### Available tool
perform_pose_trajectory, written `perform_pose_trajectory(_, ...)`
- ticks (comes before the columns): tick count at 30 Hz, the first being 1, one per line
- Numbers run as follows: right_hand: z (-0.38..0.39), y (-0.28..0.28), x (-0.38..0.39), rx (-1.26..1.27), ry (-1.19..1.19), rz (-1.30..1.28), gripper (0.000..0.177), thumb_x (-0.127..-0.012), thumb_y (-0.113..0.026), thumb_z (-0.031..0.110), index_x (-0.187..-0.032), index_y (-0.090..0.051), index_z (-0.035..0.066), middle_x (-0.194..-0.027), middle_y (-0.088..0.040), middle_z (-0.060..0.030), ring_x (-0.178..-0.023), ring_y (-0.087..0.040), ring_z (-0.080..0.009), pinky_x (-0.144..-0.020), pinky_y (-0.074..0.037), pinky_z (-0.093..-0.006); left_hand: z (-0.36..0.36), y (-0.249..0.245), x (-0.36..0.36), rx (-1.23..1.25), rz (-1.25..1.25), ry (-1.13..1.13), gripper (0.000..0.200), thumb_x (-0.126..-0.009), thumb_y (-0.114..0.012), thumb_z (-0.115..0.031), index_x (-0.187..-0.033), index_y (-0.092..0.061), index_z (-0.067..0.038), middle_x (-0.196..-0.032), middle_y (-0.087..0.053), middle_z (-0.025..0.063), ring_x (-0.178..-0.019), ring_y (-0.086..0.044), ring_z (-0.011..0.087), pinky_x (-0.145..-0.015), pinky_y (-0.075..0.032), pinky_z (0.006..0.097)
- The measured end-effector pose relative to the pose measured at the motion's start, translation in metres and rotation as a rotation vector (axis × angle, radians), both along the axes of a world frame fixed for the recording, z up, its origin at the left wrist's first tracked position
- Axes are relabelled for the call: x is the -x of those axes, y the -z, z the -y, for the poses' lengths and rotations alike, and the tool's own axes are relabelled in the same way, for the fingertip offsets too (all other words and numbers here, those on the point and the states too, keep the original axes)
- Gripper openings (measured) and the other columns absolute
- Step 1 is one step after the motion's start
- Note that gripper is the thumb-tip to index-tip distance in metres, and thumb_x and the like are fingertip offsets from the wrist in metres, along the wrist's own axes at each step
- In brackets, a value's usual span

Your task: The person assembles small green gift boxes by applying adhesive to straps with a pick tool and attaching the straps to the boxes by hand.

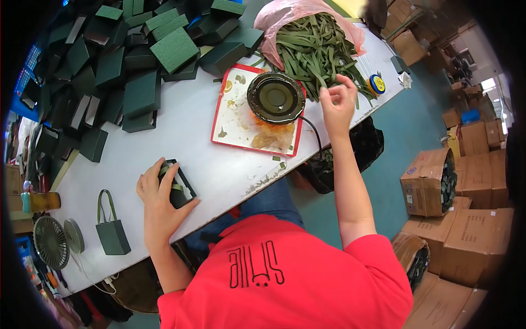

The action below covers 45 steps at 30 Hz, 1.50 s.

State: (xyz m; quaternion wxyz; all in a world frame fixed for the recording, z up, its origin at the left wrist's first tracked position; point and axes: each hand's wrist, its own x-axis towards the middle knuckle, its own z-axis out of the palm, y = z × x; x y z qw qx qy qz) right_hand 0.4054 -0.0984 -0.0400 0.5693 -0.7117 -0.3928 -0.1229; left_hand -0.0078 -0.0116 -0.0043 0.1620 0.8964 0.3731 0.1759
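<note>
My left hand (160, 204) is closed around a small dark green box (186, 189) near the table's front edge. Pieces of green ribbon (177, 187) show across the box, partly covered by my fingers. My right hand (338, 104) is raised at the near side of a heap of green ribbons (312, 49), which spills from a pink plastic bag (268, 22). Its thumb and index finger pinch at what looks like the end of a green ribbon. Between my hands, a round black hot pot (275, 97) with dark liquid sits on a stained white board with a red rim (230, 120).
Many dark green boxes (142, 93) are piled at the back left. A green box with a ribbon handle (113, 237) stands at left, beside a fan (51, 241). A yellow tape roll (377, 84) lies at right. Cardboard cartons (424, 183) stack on the floor; a cable (318, 134) hangs off the edge.
</note>
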Motion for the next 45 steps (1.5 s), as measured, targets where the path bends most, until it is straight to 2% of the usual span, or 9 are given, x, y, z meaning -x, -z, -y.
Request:
perform_pose_trajectory(4,0.031,-0.036,0.022,0.010,-0.175,0.377,0.019,-0.068,-0.058,-0.009,-0.068,-0.043,0.003,-0.118,-0.065,-0.0173,-0.106,-0.058,-0.0311,-0.099,-0.044,-0.0406,0.000,0.000,-0.002,-0.005,-0.008,0.004,0.085,-0.054,-0.090,-0.015,-0.132,-0.057,-0.010,-0.143,-0.047,0.0147,-0.130,-0.041,0.0367,-0.110,-0.030,0.0466)
perform_pose_trajectory(7,0.055,-0.046,0.045,0.002,-0.457,0.034,0.017,-0.082,-0.060,-0.008,-0.077,-0.048,0.003,-0.098,-0.068,-0.0117,-0.097,-0.064,-0.0237,-0.098,-0.046,-0.0394,0.000,0.000,-0.003,0.007,0.000,0.010,0.086,-0.054,-0.089,-0.015,-0.132,-0.056,-0.010,-0.142,-0.047,0.0148,-0.129,-0.041,0.0370,-0.109,-0.030,0.0468)
perform_pose_trajectory(11,0.067,-0.051,0.089,-0.045,-0.584,-0.660,0.008,-0.097,-0.061,0.003,-0.102,-0.060,-0.004,-0.092,-0.067,-0.0100,-0.086,-0.065,-0.0147,-0.080,-0.053,-0.0286,0.000,0.003,-0.003,0.002,-0.004,0.009,0.088,-0.053,-0.090,-0.014,-0.133,-0.055,-0.010,-0.143,-0.047,0.0142,-0.130,-0.041,0.0368,-0.110,-0.030,0.0466)
perform_pose_trajectory(14,0.056,-0.034,0.101,0.010,-0.494,-0.934,0.026,-0.096,-0.064,0.003,-0.119,-0.056,-0.006,-0.095,-0.069,-0.0142,-0.079,-0.068,-0.0161,-0.073,-0.055,-0.0282,0.001,0.001,-0.006,0.016,-0.022,0.015,0.090,-0.052,-0.090,-0.014,-0.134,-0.055,-0.011,-0.145,-0.046,0.0127,-0.131,-0.041,0.0358,-0.111,-0.029,0.0465)
perform_pose_trajectory(17,0.046,-0.028,0.105,-0.001,-0.426,-1.013,0.030,-0.096,-0.064,0.003,-0.122,-0.053,-0.007,-0.094,-0.069,-0.0148,-0.077,-0.069,-0.0172,-0.070,-0.056,-0.0276,0.001,0.001,-0.007,0.043,-0.034,0.009,0.092,-0.051,-0.090,-0.013,-0.136,-0.054,-0.011,-0.147,-0.046,0.0109,-0.133,-0.040,0.0348,-0.111,-0.029,0.0465)
perform_pose_trajectory(21,0.044,-0.014,0.095,0.081,-0.427,-1.111,0.020,-0.096,-0.066,0.010,-0.109,-0.058,-0.003,-0.087,-0.069,-0.0106,-0.065,-0.062,-0.0105,-0.057,-0.049,-0.0219,0.001,0.003,-0.005,0.050,-0.044,0.020,0.093,-0.051,-0.090,-0.013,-0.137,-0.054,-0.011,-0.148,-0.046,0.0094,-0.133,-0.041,0.0341,-0.111,-0.030,0.0461)
perform_pose_trajectory(27,0.036,-0.014,0.094,-0.029,-0.436,-1.213,0.018,-0.095,-0.069,0.016,-0.097,-0.059,0.002,-0.073,-0.060,-0.0017,-0.050,-0.036,-0.0020,-0.045,-0.025,-0.0196,0.002,0.002,-0.006,0.058,-0.061,0.017,0.094,-0.050,-0.090,-0.012,-0.137,-0.053,-0.011,-0.148,-0.046,0.0077,-0.132,-0.041,0.0326,-0.111,-0.030,0.0455)
perform_pose_trajectory(33,0.031,-0.010,0.094,0.005,-0.423,-1.199,0.018,-0.095,-0.069,0.017,-0.093,-0.058,0.004,-0.071,-0.058,-0.0010,-0.049,-0.035,-0.0014,-0.044,-0.023,-0.0203,0.002,0.002,-0.007,0.058,-0.039,0.017,0.092,-0.050,-0.090,-0.013,-0.135,-0.054,-0.011,-0.147,-0.047,0.0090,-0.128,-0.044,0.0325,-0.111,-0.028,0.0502)
perform_pose_trajectory(45,0.039,-0.006,0.100,-0.119,-0.450,-1.178,0.014,-0.096,-0.064,0.014,-0.091,-0.055,0.004,-0.072,-0.058,-0.0015,-0.049,-0.038,-0.0028,-0.045,-0.027,-0.0207,0.002,0.009,-0.004,0.060,0.067,0.002,0.102,-0.050,-0.090,-0.009,-0.142,-0.046,-0.008,-0.145,-0.048,0.0135,-0.132,-0.044,0.0348,-0.110,-0.035,0.0438)
